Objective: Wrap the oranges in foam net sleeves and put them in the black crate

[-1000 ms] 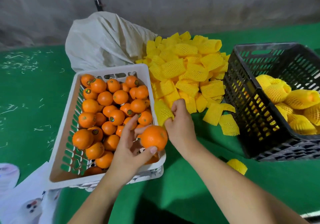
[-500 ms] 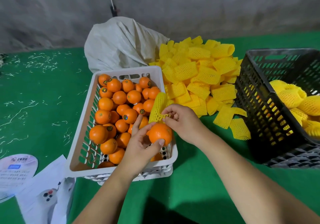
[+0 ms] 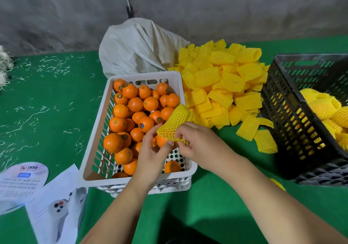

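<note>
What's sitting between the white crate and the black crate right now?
In the head view, a pile of yellow foam sleeves fills the green mat between the white crate and the black crate, with a few loose sleeves nearest the black one.

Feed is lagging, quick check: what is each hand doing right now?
Left hand: holds the orange, thumb on the foam net sleeve.
Right hand: pinches the sleeve's edge.
</note>
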`<state>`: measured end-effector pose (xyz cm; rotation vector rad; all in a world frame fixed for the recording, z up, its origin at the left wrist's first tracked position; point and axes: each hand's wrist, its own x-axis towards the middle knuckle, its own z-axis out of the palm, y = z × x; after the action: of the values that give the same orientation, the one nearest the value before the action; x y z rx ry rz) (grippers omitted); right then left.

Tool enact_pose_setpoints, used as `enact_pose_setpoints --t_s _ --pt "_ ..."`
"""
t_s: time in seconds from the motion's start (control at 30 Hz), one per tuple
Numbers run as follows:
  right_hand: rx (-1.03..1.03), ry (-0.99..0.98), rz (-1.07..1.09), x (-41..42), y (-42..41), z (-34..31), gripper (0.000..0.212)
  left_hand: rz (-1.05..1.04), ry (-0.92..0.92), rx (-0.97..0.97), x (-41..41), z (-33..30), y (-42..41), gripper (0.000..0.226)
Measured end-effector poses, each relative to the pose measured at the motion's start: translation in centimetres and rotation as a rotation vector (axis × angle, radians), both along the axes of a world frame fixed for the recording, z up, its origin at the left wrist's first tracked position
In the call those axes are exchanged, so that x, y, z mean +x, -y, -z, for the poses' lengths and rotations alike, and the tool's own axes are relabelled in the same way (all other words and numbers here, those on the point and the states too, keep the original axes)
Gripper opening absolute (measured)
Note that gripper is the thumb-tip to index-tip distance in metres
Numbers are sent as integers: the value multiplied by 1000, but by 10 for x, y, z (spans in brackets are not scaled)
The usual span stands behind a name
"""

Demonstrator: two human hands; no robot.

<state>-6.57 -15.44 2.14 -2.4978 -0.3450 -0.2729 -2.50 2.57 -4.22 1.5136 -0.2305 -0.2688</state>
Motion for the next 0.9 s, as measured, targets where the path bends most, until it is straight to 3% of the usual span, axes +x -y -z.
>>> enact_pose_setpoints --t_s 0.07,0.2,0.37,0.53,0.67,0.73,0.83,0.9 --pt "-23 102 24 -5 -6 7 14 -36 -34 -81 0 0 1 49" --pt "48 307 157 -8 -23 31 24 -120 -162 -206 1 -2 2 59" --pt "485 300 188 2 -40 46 35 -8 -219 -292 4 -6 -3 73" --pt "611 346 307 11 -33 48 30 103 -127 -199 -1 -11 1 78" --pt "735 232 425 18 -35 43 21 77 -98 -132 -3 -12 5 73" --pt "687 222 374 20 -33 43 18 39 -93 -130 -3 -11 6 71" --pt "460 252 174 23 -16 46 16 -68 -135 -180 -2 -10 5 75" --pt "328 269 163 26 -5 45 18 -107 -141 -180 -2 -10 4 79"
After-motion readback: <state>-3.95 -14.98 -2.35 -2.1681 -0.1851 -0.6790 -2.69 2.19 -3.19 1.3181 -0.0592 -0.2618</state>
